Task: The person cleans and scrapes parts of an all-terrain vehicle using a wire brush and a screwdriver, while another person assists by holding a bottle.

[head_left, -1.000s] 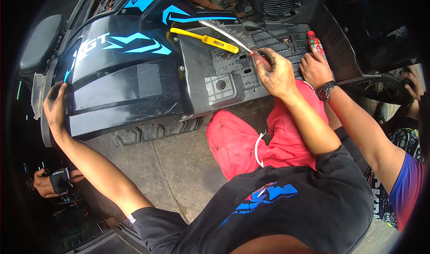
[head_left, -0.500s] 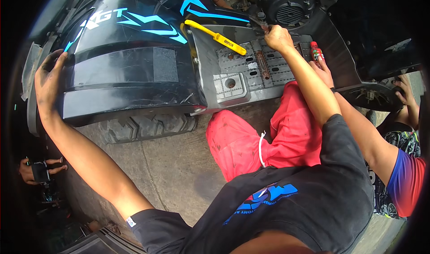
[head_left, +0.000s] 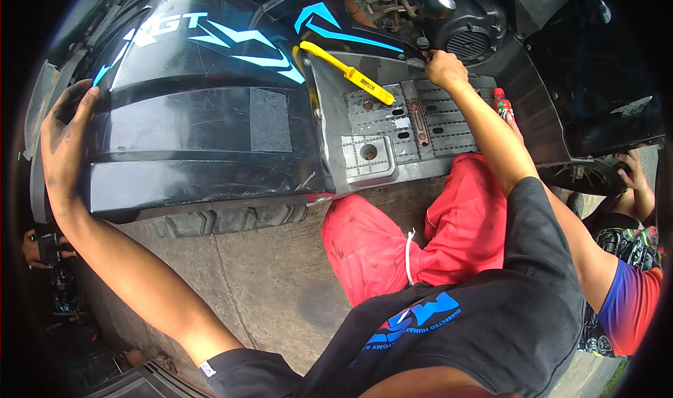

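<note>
My left hand (head_left: 64, 135) rests against the left edge of a black front fender (head_left: 168, 128) of an all-terrain vehicle. Its fingers and thumb are spread, with dark grime on the fingers. Reaching into the gap above the footwell, my right hand (head_left: 446, 70) is closed beside the round black engine cover (head_left: 463, 33). A greyish metal piece shows at its fingertips; what the fingers grip is mostly hidden. Below that hand lies the metal footrest (head_left: 438, 135) with raised treads. A yellow-handled tool (head_left: 350, 73) lies across the fender's inner edge and the footrest.
Another person's arm (head_left: 585, 244) passes under my right arm, that hand at a small red bottle (head_left: 502, 103) by the footrest. A further person's hand (head_left: 633, 170) is near a wheel hub at far right. Someone (head_left: 43, 249) is at far left. A tyre (head_left: 231, 221) stands under the fender.
The view has shifted, so the vehicle sits slightly lower and further right. My left hand stays on the fender edge, my right by the engine. The person at far left appears closer.
</note>
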Demonstrator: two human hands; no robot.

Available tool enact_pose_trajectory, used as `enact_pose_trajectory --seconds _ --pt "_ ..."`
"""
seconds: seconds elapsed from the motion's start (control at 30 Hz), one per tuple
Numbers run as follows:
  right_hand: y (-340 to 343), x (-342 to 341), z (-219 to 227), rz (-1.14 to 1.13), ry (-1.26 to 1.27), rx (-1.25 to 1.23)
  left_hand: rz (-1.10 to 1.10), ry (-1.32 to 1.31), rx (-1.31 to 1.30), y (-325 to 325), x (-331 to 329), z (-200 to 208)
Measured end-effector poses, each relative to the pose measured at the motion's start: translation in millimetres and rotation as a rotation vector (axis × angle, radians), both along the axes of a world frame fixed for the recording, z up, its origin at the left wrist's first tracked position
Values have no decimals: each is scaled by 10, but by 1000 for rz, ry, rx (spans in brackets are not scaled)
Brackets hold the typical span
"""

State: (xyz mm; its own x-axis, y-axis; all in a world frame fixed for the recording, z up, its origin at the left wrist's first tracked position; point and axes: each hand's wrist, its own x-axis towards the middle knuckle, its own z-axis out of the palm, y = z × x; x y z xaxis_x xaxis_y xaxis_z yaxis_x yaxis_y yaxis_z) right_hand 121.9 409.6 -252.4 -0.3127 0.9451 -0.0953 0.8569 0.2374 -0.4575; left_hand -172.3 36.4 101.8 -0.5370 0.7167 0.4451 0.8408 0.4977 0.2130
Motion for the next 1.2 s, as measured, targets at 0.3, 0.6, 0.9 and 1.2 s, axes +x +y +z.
enact_pose_trajectory --seconds 0.3,0.6,0.9,1.2 --pt "-86 69 -2 173 -169 93 -40 -60 38 0 -63 -61" --pt "-13 -380 -19 98 -115 124 -3 18 -20 97 85 -61" --pt "-107 -378 138 323 -265 152 19 -35 1 52 133 -62" --pt "-338 -113 289 137 82 197 6 -52 -17 64 188 -10"
